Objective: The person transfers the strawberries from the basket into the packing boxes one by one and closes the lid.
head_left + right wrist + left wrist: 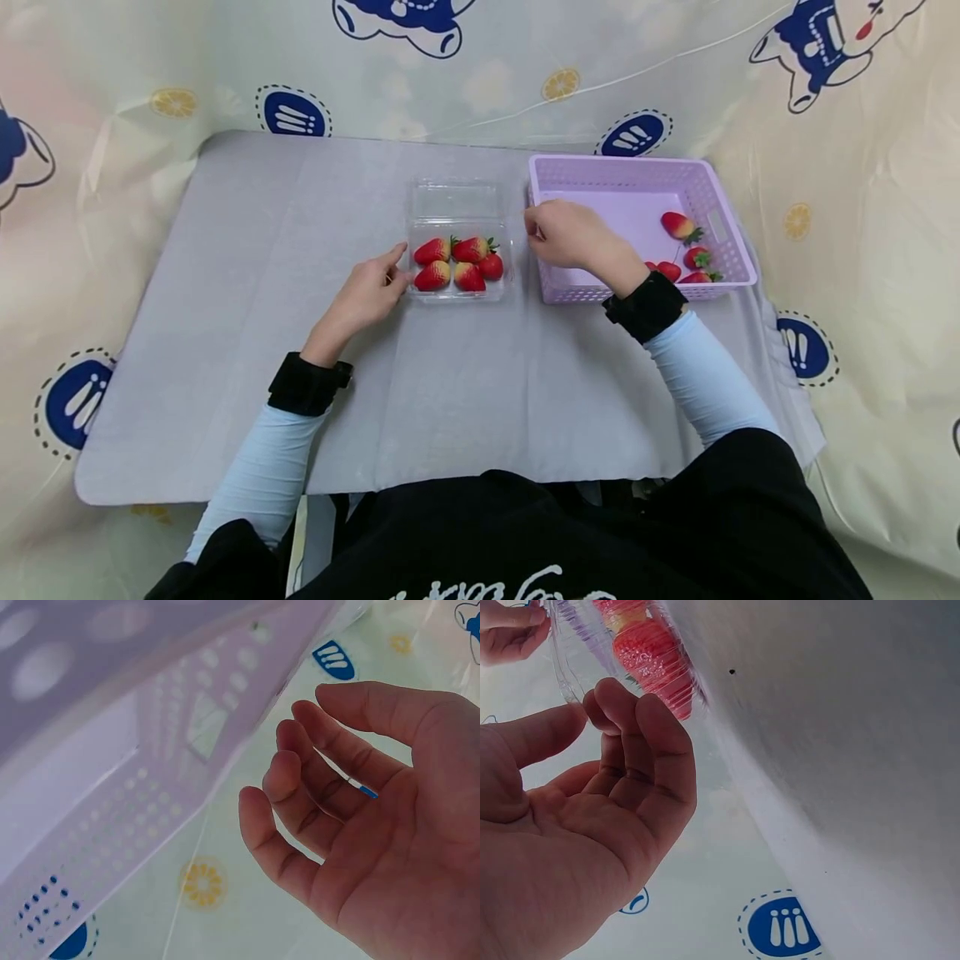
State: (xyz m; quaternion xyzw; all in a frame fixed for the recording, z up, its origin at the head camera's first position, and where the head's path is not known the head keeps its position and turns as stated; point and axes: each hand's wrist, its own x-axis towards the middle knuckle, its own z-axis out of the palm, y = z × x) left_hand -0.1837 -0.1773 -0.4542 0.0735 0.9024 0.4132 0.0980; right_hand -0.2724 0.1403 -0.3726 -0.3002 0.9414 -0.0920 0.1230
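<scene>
A clear plastic clamshell box point(459, 296) lies on the table with its lid point(456, 200) raised behind. Several strawberries point(432, 276) sit in it in two rows, stems mostly away from the left. My left hand point(367, 292) is at the box's left side, thumb and forefinger apart and touching its edge; the left wrist view shows the hand point(622, 802) with loosely bent fingers. Over the left rim of a purple basket point(637, 160) hovers my right hand point(566, 233). The right wrist view shows that hand point(360, 795) with relaxed, spread fingers and nothing held.
More strawberries point(678, 225) lie toward the right end of the basket, some partly hidden by the right wrist. A grey cloth covers the table point(247, 333). Patterned sheeting point(495, 83) hangs behind and around it.
</scene>
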